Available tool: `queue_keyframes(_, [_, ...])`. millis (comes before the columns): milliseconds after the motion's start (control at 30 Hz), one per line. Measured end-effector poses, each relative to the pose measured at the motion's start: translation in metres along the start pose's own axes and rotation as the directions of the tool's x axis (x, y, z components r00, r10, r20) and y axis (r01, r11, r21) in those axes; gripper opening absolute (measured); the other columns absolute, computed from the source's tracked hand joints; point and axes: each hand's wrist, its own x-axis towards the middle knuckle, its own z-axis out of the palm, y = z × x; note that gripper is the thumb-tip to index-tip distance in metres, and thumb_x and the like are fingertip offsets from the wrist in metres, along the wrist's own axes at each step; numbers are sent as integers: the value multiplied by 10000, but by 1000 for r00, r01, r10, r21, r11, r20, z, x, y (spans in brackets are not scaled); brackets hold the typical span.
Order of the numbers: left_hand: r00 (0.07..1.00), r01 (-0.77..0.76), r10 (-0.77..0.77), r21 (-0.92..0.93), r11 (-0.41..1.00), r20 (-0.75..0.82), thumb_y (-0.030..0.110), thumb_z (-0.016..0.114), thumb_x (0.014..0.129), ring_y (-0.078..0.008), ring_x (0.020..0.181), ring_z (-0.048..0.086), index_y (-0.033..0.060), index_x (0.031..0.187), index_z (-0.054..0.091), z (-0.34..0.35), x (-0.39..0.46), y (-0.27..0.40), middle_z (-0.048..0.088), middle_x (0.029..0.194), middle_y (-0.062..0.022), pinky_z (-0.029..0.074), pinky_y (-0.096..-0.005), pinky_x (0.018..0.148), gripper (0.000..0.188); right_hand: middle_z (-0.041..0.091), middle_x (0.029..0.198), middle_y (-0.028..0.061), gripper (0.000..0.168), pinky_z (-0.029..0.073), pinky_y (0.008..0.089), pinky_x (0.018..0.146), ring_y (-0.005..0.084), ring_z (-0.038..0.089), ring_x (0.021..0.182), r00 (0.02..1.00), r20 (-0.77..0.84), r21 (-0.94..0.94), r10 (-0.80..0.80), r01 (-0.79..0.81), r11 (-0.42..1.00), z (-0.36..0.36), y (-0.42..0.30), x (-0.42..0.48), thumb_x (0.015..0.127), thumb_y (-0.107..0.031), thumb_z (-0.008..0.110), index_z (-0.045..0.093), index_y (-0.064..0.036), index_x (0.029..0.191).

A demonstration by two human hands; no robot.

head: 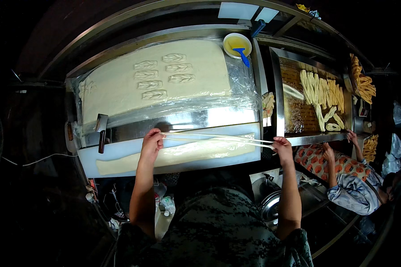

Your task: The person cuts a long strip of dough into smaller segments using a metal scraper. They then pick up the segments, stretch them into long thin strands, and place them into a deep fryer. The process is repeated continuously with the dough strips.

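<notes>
My left hand (152, 143) and my right hand (282, 149) pinch the two ends of a stretched, doubled strand of dough (217, 137). The strand hangs over a long flat strip of dough (187, 154) on a white cutting board (87, 159). Beyond the board, a large dough sheet (117, 96) lies on plastic film, with several small plaited dough pieces (154, 94) on top. A cleaver (102, 128) rests at the left, its handle reaching over the board. A white bowl (226, 50) of yellow liquid with a blue brush (242, 55) stands at the back right corner.
Right of the board is a metal fryer (280, 100) with dough sticks (315, 88) in oil. A co-worker (352, 193) stands beside it, hands near its front rim. Fried sticks fill a basket (349, 83) at its far side. Below me stands a round metal pot (270, 205).
</notes>
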Motion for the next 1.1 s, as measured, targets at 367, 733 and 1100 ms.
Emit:
queue_keyframes(367, [999, -43, 42, 22, 999, 32, 9, 617, 812, -67, 491, 429, 118, 1004, 558, 52, 23, 9, 611, 779, -58, 344, -218, 438, 229, 606, 767, 2, 232, 520, 247, 589, 102, 589, 660, 987, -158, 312, 33, 19, 950, 14, 40, -5, 817, 14, 600, 612, -65, 1035])
queue_keyframes(733, [887, -419, 243, 462, 782, 394, 17, 581, 818, -54, 547, 419, 47, 993, 548, 310, 107, 85, 549, 755, -3, 314, -216, 471, 181, 620, 888, 44, 212, 590, 307, 668, 166, 637, 766, 849, -527, 594, 38, 336, 730, -126, -12, -52, 872, -36, 553, 585, -59, 1080])
queue_keyframes(1100, [711, -700, 220, 645, 307, 667, 111, 683, 756, -143, 718, 592, 56, 852, 605, 562, 210, 9, 634, 770, -42, 463, -292, 645, 136, 602, 955, 28, 184, 489, 221, 701, 89, 559, 809, 679, -694, 135, -240, 451, 882, -224, -27, -29, 875, -16, 607, 580, -21, 1057])
